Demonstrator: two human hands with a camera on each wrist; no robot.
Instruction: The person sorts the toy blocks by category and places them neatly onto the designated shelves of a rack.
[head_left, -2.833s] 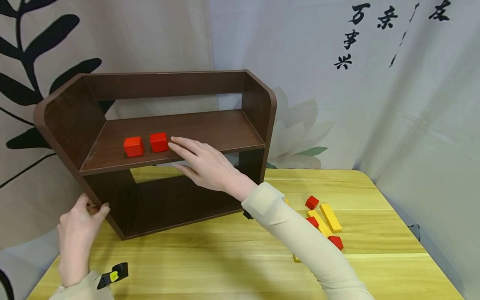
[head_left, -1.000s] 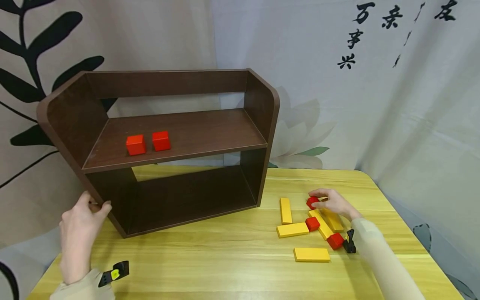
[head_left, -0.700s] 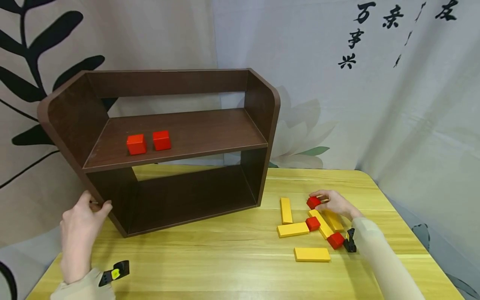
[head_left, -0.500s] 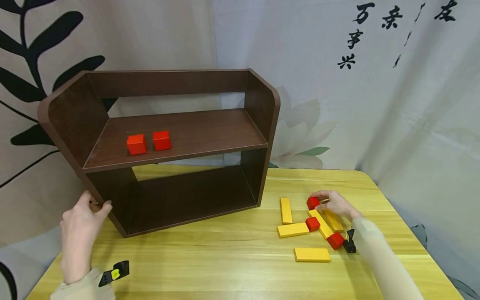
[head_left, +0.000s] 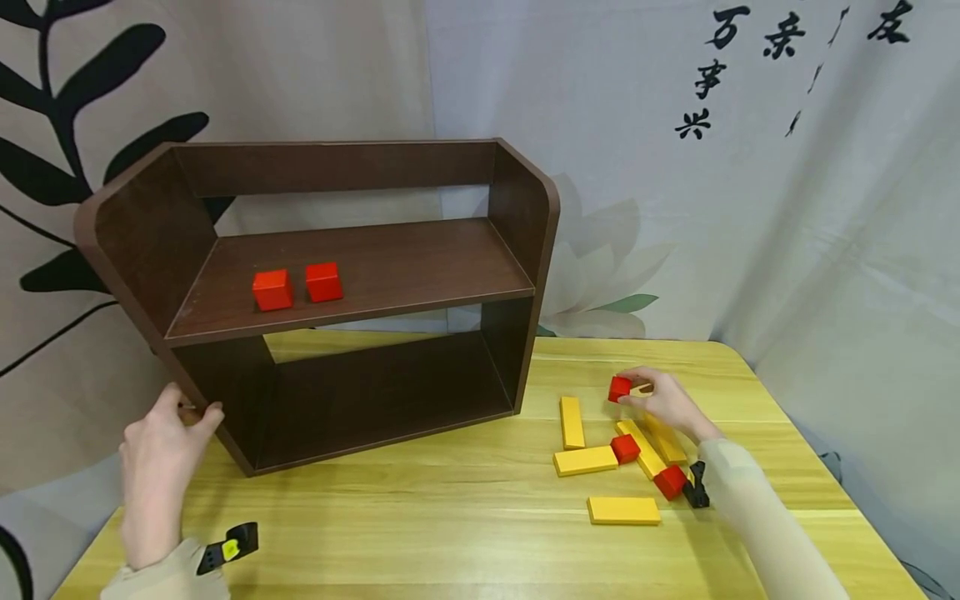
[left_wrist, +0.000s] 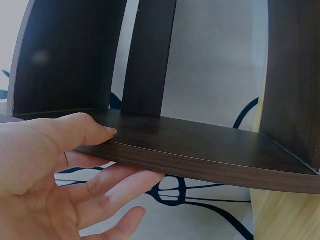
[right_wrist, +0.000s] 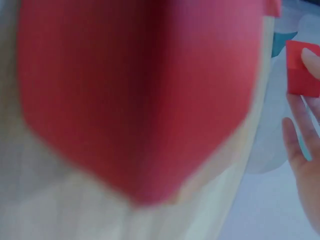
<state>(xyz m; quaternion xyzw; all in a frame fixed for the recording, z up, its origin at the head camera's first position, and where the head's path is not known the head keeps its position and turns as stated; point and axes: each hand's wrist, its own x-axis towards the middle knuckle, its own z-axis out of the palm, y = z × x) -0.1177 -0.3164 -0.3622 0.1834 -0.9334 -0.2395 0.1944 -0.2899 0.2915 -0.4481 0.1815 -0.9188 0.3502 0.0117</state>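
In the head view my left hand point(head_left: 163, 467) grips the lower left edge of a dark brown two-tier shelf point(head_left: 420, 250). The left wrist view shows the thumb on the panel's inner face and fingers point(left_wrist: 120, 192) under its outer side. At the right, my right hand point(head_left: 670, 406) pinches a red cube point(head_left: 618, 389) between thumb and fingers, just above the table; the right wrist view shows this cube point(right_wrist: 300, 75) at its edge. Two more red cubes, one point(head_left: 272, 290) left of the other point(head_left: 324, 282), sit apart on the upper tier's left part.
Near my right hand, several yellow blocks point(head_left: 586, 460) lie on the wooden table point(head_left: 420, 533) with two red cubes, one point(head_left: 626, 448) between blocks and one point(head_left: 671, 482) by the wrist strap. A blurred red cube point(right_wrist: 140, 90) fills much of the right wrist view. Curtains hang behind.
My right hand has left the shelf's upper tier, reached the blocks at the right and lifted a red cube slightly off the table. My left hand stays on the shelf.
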